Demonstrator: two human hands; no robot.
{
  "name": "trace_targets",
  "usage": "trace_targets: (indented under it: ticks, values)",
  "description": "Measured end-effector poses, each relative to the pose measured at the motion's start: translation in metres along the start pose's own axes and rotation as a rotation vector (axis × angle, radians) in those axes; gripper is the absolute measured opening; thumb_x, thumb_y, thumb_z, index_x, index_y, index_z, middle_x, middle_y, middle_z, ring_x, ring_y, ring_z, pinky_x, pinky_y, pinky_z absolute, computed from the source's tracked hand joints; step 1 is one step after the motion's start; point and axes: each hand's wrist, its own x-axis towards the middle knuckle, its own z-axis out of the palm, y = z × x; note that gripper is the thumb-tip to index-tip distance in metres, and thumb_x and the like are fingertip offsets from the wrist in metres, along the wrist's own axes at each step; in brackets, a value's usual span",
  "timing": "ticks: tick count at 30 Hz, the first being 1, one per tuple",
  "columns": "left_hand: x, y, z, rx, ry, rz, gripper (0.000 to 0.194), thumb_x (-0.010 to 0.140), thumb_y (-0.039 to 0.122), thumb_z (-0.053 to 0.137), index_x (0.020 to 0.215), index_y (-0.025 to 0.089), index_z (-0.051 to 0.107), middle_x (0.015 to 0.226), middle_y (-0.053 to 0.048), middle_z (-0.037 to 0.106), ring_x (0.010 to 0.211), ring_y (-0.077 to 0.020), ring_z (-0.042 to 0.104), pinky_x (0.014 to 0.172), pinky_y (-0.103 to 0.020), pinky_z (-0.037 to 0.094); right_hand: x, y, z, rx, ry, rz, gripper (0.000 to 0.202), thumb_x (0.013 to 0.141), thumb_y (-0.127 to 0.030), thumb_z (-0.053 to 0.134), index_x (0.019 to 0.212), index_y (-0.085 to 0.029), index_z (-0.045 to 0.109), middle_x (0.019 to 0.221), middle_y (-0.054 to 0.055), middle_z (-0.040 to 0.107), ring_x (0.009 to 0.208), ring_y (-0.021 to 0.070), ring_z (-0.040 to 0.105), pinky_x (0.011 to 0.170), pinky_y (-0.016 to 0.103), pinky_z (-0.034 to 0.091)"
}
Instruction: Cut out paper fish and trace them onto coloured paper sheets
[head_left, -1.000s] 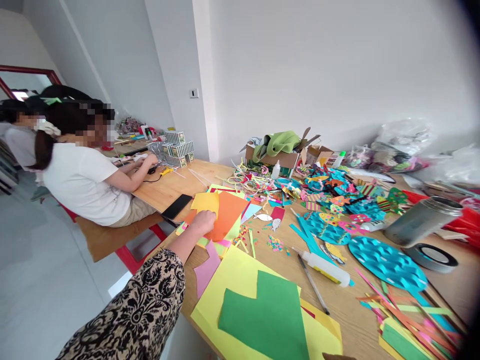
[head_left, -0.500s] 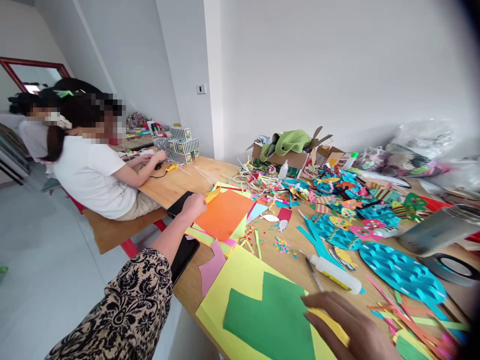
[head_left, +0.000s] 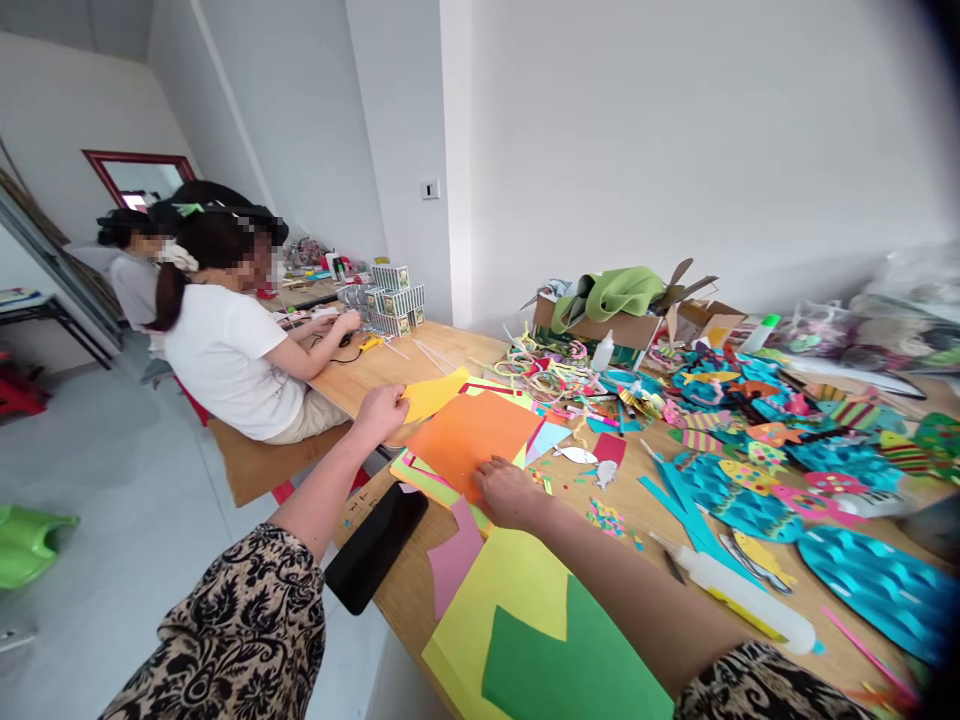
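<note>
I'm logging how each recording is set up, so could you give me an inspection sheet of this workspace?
Surface: wooden table, much of it covered.
Things in hand: yellow paper, held; orange sheet, lying flat beside it.
Clutter: glue bottle lying on its side, green paper, confetti-like scraps, black phone at the table's edge.
Hands: left hand grips the yellow paper; right hand rests on the orange sheet.
Cables: thin black cable further along the tabletop.
Surroundings: seated co-worker in white, green stool, wall switch.
</note>
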Motion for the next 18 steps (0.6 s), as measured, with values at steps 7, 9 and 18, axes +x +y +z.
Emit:
trace_targets:
  ticks: [7,9,18]
  values:
    - [-0.009,-0.020,-0.004,-0.154,0.032,-0.037,0.019,0.079,0.027,0.048,0.076,0.016,0.063,0.064,-0.002,0.062,0.065,-0.0156,0.056,0.057,-0.023,0.038,-0.002,-0.002,0.005,-0.037,-0.031,-0.032,0.026,0.091,-0.022,0.044,0.095,-0.008,0.065,0.093,0.018,0.067,0.091,0.0248,0.062,0.085,0.036,0.041]
    - [-0.012,-0.021,-0.003,-0.189,0.038,-0.043,0.019,0.078,0.029,0.048,0.076,0.016,0.063,0.064,-0.002,0.063,0.064,-0.0163,0.057,0.056,-0.023,0.040,-0.003,-0.004,0.004,-0.037,-0.034,-0.034,0.028,0.091,-0.026,0.045,0.096,-0.007,0.065,0.094,0.019,0.067,0.093,0.0256,0.061,0.086,0.037,0.041]
    - [-0.023,-0.017,-0.016,-0.283,0.056,-0.048,0.015,0.074,0.030,0.051,0.067,0.018,0.057,0.055,-0.001,0.060,0.061,-0.0189,0.058,0.051,-0.023,0.041,0.003,-0.012,0.005,0.057,-0.103,0.158,0.028,0.093,-0.032,0.056,0.114,-0.015,0.059,0.114,0.008,0.062,0.098,0.0206,0.062,0.085,0.041,0.052]
